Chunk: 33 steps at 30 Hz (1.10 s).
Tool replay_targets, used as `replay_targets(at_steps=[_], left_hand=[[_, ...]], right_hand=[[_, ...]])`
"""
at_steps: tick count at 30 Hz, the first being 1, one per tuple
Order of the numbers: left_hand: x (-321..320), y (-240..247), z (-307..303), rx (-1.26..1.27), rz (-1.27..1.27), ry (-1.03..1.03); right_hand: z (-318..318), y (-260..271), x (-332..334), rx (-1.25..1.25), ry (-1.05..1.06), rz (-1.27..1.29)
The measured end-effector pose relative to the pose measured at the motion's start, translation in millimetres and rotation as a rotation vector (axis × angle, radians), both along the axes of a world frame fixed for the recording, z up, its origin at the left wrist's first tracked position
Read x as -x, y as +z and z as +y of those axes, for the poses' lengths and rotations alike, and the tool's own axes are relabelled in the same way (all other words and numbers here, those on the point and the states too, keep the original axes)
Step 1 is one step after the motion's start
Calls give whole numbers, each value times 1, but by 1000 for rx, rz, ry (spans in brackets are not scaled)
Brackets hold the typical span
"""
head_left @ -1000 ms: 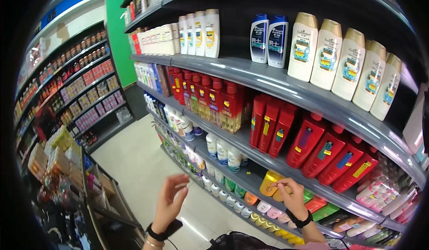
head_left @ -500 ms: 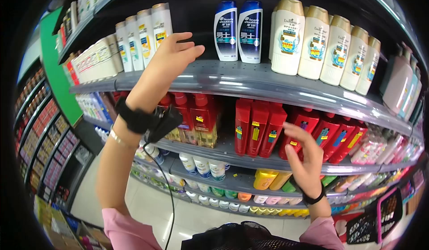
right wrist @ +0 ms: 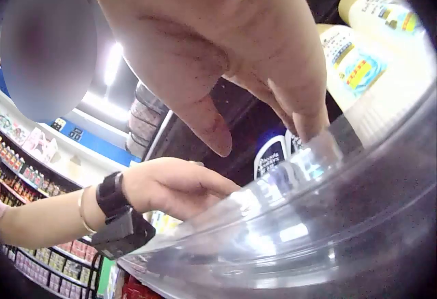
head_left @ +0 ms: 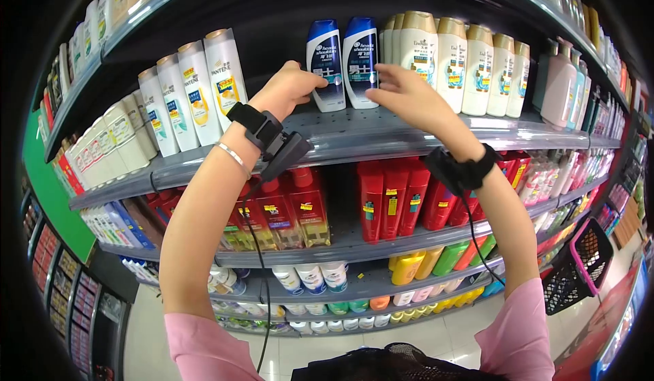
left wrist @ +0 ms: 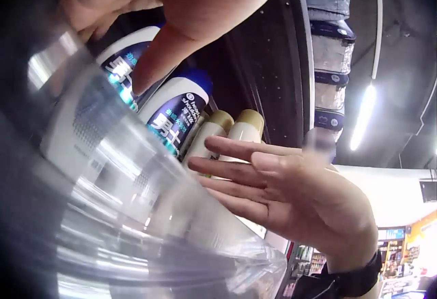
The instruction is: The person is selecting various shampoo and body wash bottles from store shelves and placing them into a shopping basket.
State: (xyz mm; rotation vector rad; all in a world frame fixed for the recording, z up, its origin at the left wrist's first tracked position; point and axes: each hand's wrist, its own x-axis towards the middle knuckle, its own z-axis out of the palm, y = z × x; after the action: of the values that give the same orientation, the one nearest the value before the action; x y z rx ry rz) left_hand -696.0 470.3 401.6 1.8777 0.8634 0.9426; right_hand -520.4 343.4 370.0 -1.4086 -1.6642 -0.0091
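Two dark-blue and white shampoo bottles, a left one (head_left: 325, 67) and a right one (head_left: 360, 64), stand upright side by side on the upper shelf. The left hand (head_left: 289, 89) is at the left bottle's left side, its thumb over the front label; contact cannot be told. Around the right bottle's right side, the right hand (head_left: 412, 98) is held with fingers extended and thumb apart. In the left wrist view the right hand (left wrist: 293, 196) shows straight fingers beside the right bottle (left wrist: 171, 115). The right wrist view shows the left hand (right wrist: 177, 188) partly behind the shelf lip.
White bottles with orange labels (head_left: 198, 95) stand to the left, and gold-capped white bottles (head_left: 451, 67) to the right. A clear strip edges the shelf (head_left: 354, 139). Red bottles (head_left: 395, 200) fill part of the shelf below. A black basket (head_left: 572, 272) is at the lower right.
Both hands have moved to the two blue-capped bottles, the right one rising from the lower shelves. The head view has shifted, and the bottles stand in the same arrangement.
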Motion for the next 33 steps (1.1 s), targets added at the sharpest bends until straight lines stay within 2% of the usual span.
replay_targets(at_steps=[6,9,13,16,19,23,29,33], left_hand=[[-4,3,8,23,20,-43],[-6,5,-2,-5,99,-53],[-19,-9,8,-94,-1,56],[-20,-14,12,-85,-82,-33],[-15,-13,0,-27,-93,-126],[-9,-12,-11,8,-82,-200],[-6,-11,-14,33,-93,-244],[-5,-10,-9,89,-105,-355]], right_hand=[[38,6,-2,76,-160,-21],[52,9,-6,231,-123,114],[60,2,-9,177,-133,136],[57,1,-9,163,-148,114],[44,6,5,158,-321,-55],[51,4,2,210,-187,47],[52,3,8,224,-167,112],[51,5,3,285,-118,234]])
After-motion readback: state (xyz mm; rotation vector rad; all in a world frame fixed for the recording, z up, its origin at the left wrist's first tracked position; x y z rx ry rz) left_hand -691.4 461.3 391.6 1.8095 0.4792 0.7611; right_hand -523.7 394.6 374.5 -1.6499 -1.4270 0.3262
